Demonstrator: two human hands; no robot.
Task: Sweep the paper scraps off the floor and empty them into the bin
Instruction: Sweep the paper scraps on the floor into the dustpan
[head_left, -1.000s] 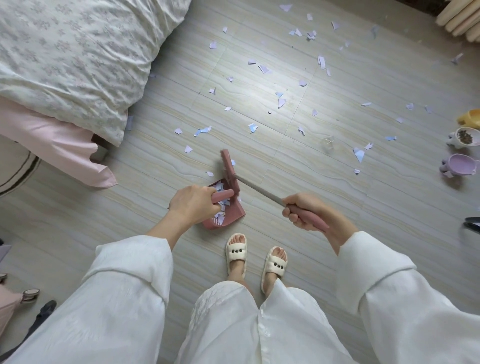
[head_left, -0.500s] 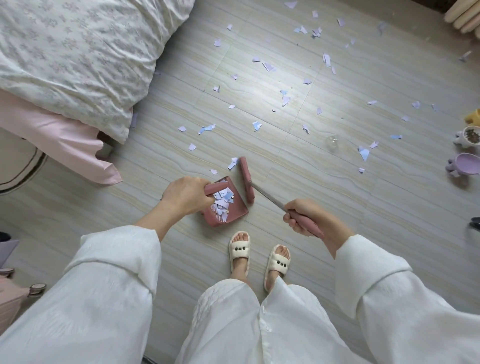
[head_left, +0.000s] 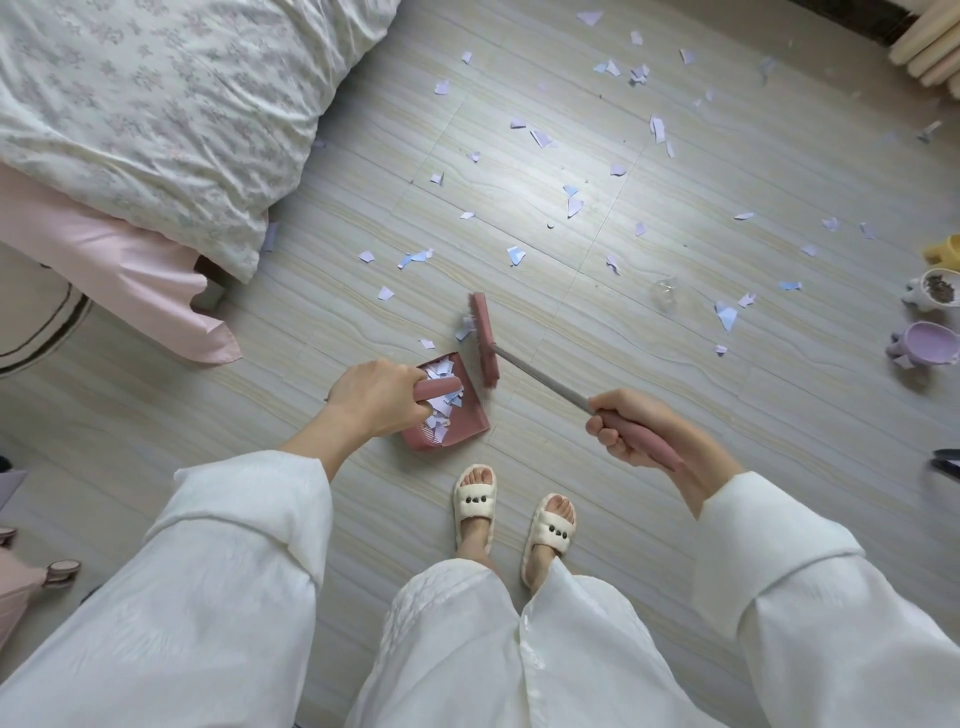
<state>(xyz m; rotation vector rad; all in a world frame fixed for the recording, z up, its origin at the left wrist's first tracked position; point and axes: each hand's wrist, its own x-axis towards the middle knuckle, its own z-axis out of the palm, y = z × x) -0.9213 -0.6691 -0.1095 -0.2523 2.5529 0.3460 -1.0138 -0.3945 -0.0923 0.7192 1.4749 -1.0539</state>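
My left hand (head_left: 375, 397) grips the handle of a pink dustpan (head_left: 470, 423) that rests on the floor and holds a heap of white and lilac scraps. My right hand (head_left: 626, 426) grips the pink grip of a small broom; its metal shaft runs up-left to the pink broom head (head_left: 484, 338), which stands just beyond the pan's mouth. One scrap sits against the bristles (head_left: 464, 328) and another lies on the floor near the pan (head_left: 427, 343). Several more paper scraps (head_left: 571, 205) are strewn across the pale floor farther out. No bin is in view.
A bed with a floral quilt (head_left: 156, 114) and a pink sheet (head_left: 119, 270) fills the upper left. Small pots, lilac (head_left: 924, 345) and white (head_left: 935, 291), stand at the right edge. A clear round object (head_left: 666, 296) lies among the scraps. My slippered feet (head_left: 514, 519) stand behind the pan.
The broom head has swung out of the dustpan and away from me, to the floor beyond the pan's mouth. The dustpan has stayed in my left hand.
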